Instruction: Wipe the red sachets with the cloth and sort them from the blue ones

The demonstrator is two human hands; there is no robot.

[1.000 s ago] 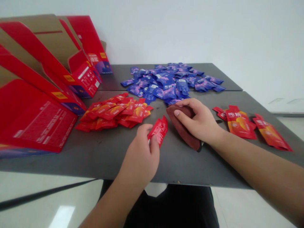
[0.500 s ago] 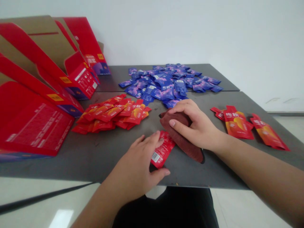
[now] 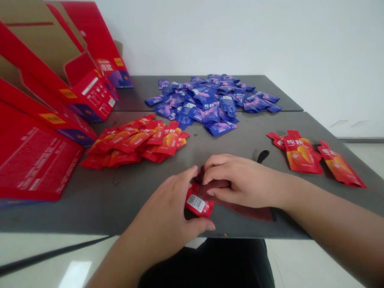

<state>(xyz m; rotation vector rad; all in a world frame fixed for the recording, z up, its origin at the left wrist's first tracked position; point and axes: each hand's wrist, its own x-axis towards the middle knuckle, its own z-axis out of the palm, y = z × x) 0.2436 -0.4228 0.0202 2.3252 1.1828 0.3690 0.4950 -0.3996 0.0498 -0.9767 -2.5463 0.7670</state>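
My left hand (image 3: 168, 216) pins a red sachet (image 3: 197, 204) to the grey table (image 3: 129, 192) near the front edge, fingers and thumb closed round it; its barcode faces up. My right hand (image 3: 237, 182) grips a dark red cloth (image 3: 246, 210) and presses it onto the sachet's far end. Both hands touch over the sachet.
A pile of red sachets (image 3: 138, 140) lies at left centre, a heap of blue sachets (image 3: 210, 100) further back. Red sachets (image 3: 303, 154) lie at right. Open red cartons (image 3: 45, 100) stand along the left. The table's front edge (image 3: 180, 234) runs just below my hands.
My left hand brought the red sachet down onto the table and toward me. My right hand slid the cloth from mid-table toward the front edge, onto the sachet.
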